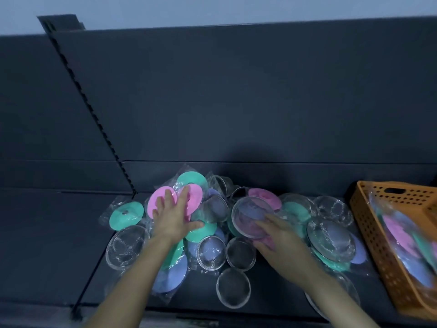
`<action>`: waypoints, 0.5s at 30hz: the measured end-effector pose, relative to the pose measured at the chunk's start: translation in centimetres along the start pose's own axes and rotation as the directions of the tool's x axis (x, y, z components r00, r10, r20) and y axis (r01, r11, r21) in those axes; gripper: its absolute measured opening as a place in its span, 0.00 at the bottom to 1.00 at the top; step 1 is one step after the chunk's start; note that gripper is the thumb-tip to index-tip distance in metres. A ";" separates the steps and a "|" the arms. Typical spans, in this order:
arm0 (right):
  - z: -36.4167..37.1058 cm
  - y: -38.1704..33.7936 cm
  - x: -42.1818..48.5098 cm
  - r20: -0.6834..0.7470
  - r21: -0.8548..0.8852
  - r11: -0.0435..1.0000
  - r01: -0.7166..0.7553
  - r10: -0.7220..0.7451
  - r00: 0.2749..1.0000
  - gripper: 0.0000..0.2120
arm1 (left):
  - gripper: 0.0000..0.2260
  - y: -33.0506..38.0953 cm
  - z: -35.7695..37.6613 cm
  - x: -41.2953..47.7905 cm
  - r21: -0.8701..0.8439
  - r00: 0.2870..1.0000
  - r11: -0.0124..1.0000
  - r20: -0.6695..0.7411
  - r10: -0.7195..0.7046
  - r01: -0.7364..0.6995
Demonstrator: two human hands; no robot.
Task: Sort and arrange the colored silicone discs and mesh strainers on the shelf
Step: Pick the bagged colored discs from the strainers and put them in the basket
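Pink discs point(163, 201) in slick plastic bags, heaped mid-shelf point(71, 256) w/ strainers: left hand point(173, 217) flat on them, fingers spread; right hand point(281, 235) pinching rim of a strainer point(251, 216); prob. light, floppy, slippery, so hold by edges.

Orange basket point(378, 235) cut off by the right picture edge; its bagged contents point(406, 242) smeared by blur, only pink, green and purple patches told apart. Pink disc point(160, 202) partly covered by the left hand point(175, 218). Mesh strainer point(250, 216) partly hidden under the right hand point(283, 240); whether it is gripped cannot be told. A strainer near the shelf's front edge point(316, 304) mostly hidden by the right forearm. Both forearms cut off at the bottom edge.
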State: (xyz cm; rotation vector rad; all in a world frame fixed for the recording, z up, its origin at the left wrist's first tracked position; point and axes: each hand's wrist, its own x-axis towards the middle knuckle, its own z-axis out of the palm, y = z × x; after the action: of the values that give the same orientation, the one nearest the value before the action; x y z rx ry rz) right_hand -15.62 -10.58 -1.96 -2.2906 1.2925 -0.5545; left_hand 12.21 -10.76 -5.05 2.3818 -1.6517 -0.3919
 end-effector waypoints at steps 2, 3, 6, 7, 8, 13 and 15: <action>0.6 0.1 0.2 0.003 -0.065 0.998 0.016 -0.016 1.000 0.23 | 0.40 -0.2 0.1 0.1 0.052 0.999 0.998 -0.045 0.022 -0.020; 1.0 0.2 0.3 -0.005 -0.107 0.994 0.017 -0.018 1.000 0.25 | 0.34 -0.5 0.2 0.3 0.084 0.998 0.996 -0.050 0.038 -0.034; 1.7 1.0 0.5 -0.006 -0.207 0.978 -0.038 0.038 0.999 0.38 | 0.25 -1.0 -0.2 -0.1 0.119 0.992 0.991 -0.096 0.078 -0.067; 1.7 1.2 0.5 0.016 -0.241 0.969 -0.059 0.065 0.998 0.41 | 0.24 -1.0 -0.5 -0.3 0.082 0.986 0.992 -0.130 0.107 -0.097; 1.7 1.3 0.7 0.040 -0.264 0.962 -0.076 0.089 0.995 0.44 | 0.24 -0.9 -0.9 -0.7 0.031 0.977 0.991 -0.163 0.135 -0.131; 1.3 2.0 2.2 0.092 -0.295 0.951 -0.089 0.121 0.988 0.51 | 0.28 -0.7 -3.0 -1.7 -0.171 0.938 0.964 -0.315 0.142 -0.203; 1.0 2.0 2.4 0.157 -0.376 0.925 -0.050 0.117 0.981 0.53 | 0.28 -0.6 -3.5 -1.9 -0.253 0.921 0.944 -0.376 0.107 -0.213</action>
State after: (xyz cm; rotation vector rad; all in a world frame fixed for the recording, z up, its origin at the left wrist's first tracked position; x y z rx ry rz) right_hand -15.30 -13.34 -3.64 -2.4974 1.4993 -0.0731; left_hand 13.26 -8.66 -1.79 1.9474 -1.4911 -0.1439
